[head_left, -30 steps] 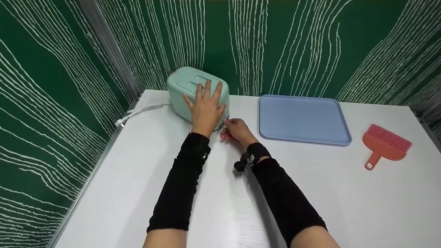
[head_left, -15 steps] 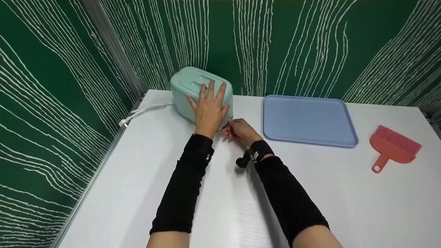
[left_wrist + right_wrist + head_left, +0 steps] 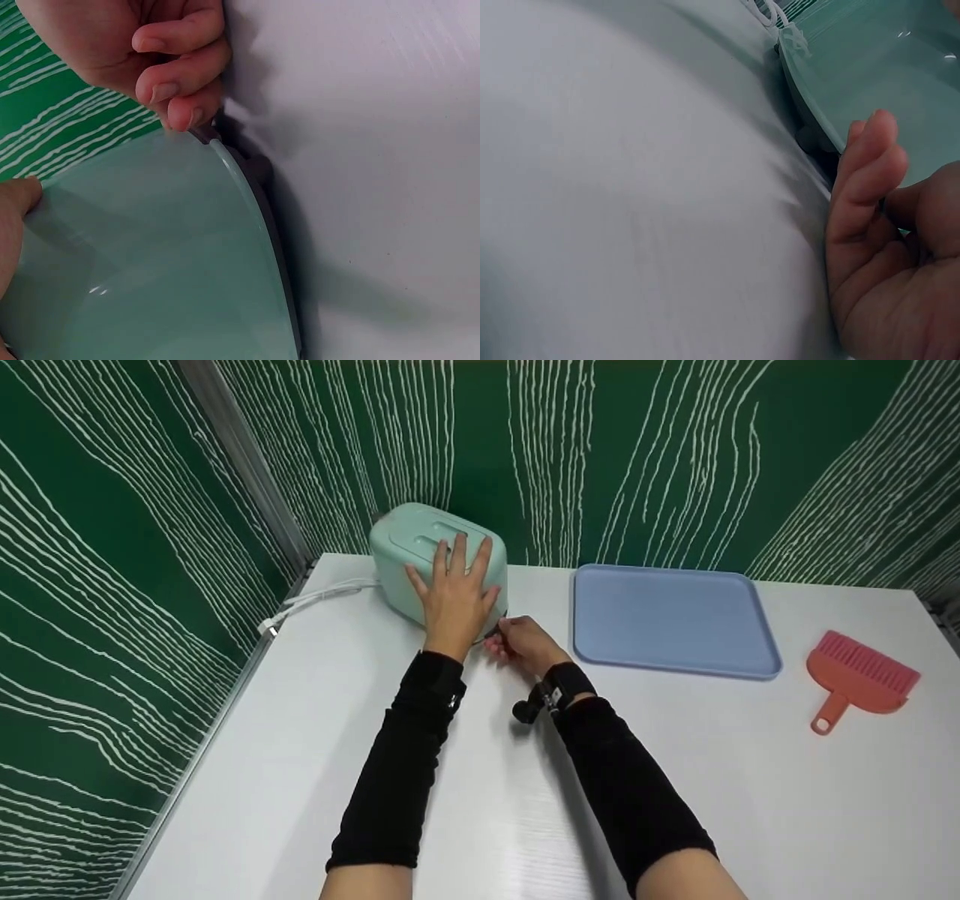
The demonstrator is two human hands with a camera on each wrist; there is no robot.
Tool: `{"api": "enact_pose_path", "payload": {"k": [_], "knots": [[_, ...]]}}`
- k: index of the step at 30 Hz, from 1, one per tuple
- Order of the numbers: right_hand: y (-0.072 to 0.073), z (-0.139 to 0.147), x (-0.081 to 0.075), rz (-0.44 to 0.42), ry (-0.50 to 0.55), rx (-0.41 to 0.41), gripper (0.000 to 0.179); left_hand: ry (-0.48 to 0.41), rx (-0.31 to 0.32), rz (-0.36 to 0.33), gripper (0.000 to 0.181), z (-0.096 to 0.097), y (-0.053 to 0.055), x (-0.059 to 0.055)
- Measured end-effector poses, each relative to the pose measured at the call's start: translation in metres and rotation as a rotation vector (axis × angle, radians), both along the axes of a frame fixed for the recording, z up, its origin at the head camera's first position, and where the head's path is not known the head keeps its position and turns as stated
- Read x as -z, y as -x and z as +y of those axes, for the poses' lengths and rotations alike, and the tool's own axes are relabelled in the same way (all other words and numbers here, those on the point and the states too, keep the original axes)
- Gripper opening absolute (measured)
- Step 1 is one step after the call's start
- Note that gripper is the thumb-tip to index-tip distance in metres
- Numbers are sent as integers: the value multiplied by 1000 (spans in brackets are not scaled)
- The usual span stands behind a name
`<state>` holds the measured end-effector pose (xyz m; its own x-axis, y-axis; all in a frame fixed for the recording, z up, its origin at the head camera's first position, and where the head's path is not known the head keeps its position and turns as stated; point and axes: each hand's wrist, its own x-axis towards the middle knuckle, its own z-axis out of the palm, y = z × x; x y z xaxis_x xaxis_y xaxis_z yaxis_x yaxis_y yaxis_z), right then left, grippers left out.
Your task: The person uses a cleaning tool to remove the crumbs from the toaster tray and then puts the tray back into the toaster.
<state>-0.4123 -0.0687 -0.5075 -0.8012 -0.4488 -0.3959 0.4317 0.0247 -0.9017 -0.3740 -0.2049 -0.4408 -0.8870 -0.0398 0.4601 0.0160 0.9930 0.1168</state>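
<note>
A mint-green toaster [image 3: 405,577] stands at the back left of the table, its slots facing up. My left hand [image 3: 454,607] lies on its near side and top edge with fingers spread. At the toaster's lower right corner, my right hand [image 3: 531,646] pinches the dark edge of what looks like its crumb tray [image 3: 494,631] between thumb and fingers. The left wrist view shows the curled right fingers [image 3: 184,79] right at the dark base rim. In the right wrist view the thumb and fingertips meet beside the toaster's base; most of the pinched piece is hidden.
A blue tray [image 3: 675,619] lies at the back, right of the toaster. Farther right is a small orange dustpan [image 3: 847,686] with a pink brush [image 3: 870,660]. A white power cord [image 3: 322,594] runs left from the toaster to the table's edge. Green walls stand behind and left.
The head view has shifted slightly. My right thumb and fingers have closed on the dark edge at the toaster's base, which now shows between them. The left hand has stayed on the toaster.
</note>
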Motion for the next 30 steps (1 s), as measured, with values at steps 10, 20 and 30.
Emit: {"api": "enact_pose_path", "payload": {"k": [10,20,30], "knots": [[0,-1,-1,2,-65,27,46,-9,5,12,69,0,0,0],[-2,-1,-2,12,-104,41,45,-21,19,23,70,1,-1,0],[-2,-3,2,28,-85,70,40,-13,7,7,70,0,0,1]]}}
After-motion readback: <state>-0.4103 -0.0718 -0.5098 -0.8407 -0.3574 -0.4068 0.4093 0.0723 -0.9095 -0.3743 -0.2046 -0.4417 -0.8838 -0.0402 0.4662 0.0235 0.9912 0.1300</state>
